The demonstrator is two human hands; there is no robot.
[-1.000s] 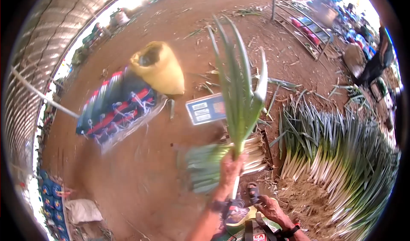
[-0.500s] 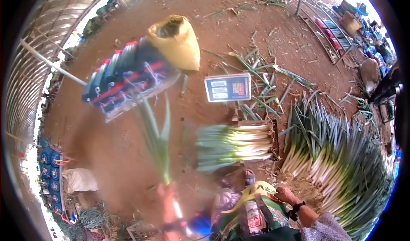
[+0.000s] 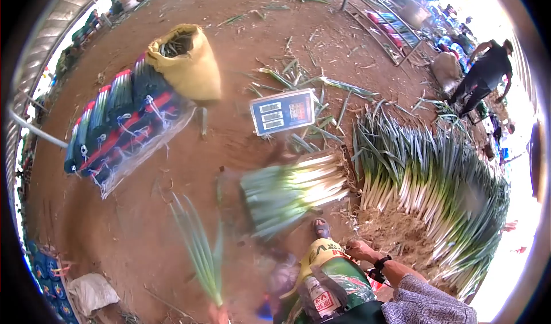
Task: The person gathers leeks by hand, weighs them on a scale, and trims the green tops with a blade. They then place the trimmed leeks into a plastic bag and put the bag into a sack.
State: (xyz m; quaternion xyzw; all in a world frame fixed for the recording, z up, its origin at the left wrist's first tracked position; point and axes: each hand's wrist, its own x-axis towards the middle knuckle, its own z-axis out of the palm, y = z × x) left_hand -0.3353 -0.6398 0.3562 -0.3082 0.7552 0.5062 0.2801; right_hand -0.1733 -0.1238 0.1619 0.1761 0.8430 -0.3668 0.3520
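Apparently grasped a leek [image 3: 212, 279] by its base in the left hand [image 3: 218, 313], left of the near edge of the rack [image 3: 353, 192], slanted forward-left, crosswise to the stack [image 3: 293, 189], and curled the right hand [image 3: 360, 250] nearer the rack, grip too hidden to tell.

Single leek [image 3: 201, 261], leaves smooth with a faint sheen; laid leeks [image 3: 295, 186], stalks smooth and pale, leaves blurred; leek heap [image 3: 425, 174], leaves matt, stalks smooth; display panel [image 3: 282, 112], smooth and plastic-looking, with a glossy face; yellow sack [image 3: 195, 74], matt, creased, of woven-looking fabric; bundle wrapping [image 3: 139, 156], clear, wrinkled, glossy plastic; pole [image 3: 37, 130], smooth and metal-looking; white sack [image 3: 92, 294], dull, rumpled cloth; sleeve [image 3: 427, 304], matt, mottled grey textile; wristband [image 3: 382, 262], dark, material too small to tell; lap cover [image 3: 351, 273], printed, shiny, plastic-like in its green part; ground [image 3: 241, 2], rough, matt, bare earth, crumbly beside the leek heap.
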